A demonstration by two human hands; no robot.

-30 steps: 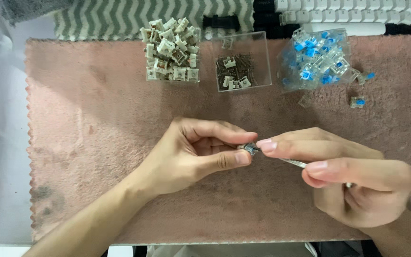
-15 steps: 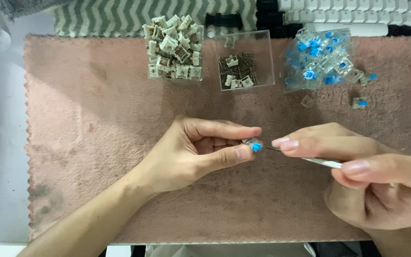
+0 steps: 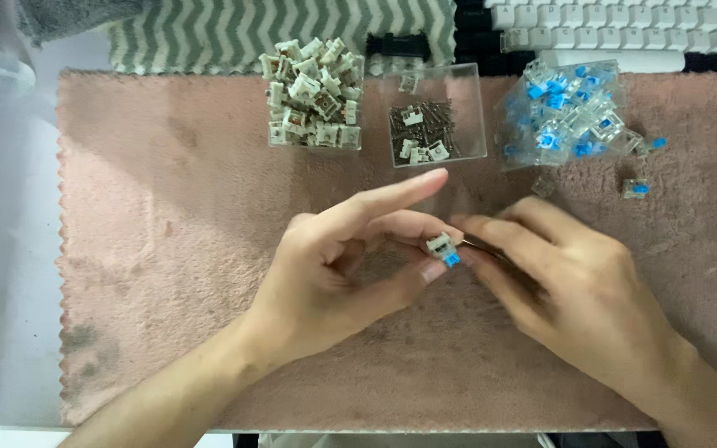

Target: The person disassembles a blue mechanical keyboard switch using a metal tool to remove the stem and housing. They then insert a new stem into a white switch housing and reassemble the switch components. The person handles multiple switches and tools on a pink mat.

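The left hand [image 3: 334, 274] pinches a small key switch with a pale housing and a blue stem [image 3: 442, 249] between the thumb tip and the middle fingers, while its index finger sticks out straight above, free of the part. The switch sits in the air just over the middle of the pink, fuzzy cloth mat [image 3: 168, 249], between the two hands.

The right hand [image 3: 574, 290] comes in from the right with its fingertips right at the switch. A thin, dark metal tool [image 3: 479, 246] shows as a short sliver between the switch and those fingers; the fingers are curled together over it, but how they grip it cannot be told, since the back of the hand hides it.

At the far edge of the mat stand three lots of parts. On the left a clear square box is heaped with cream and brown switch pieces [image 3: 313, 93]. Just beside it a clear square plastic box [image 3: 437, 112] holds small dark metal springs with a few pale parts. To the right a clear container is full of blue-stemmed switches [image 3: 562, 112], and two loose blue ones [image 3: 636, 188] lie near it on the mat. Beyond the mat lie a grey zigzag-patterned cloth [image 3: 242, 33] and a white keyboard [image 3: 624, 21].
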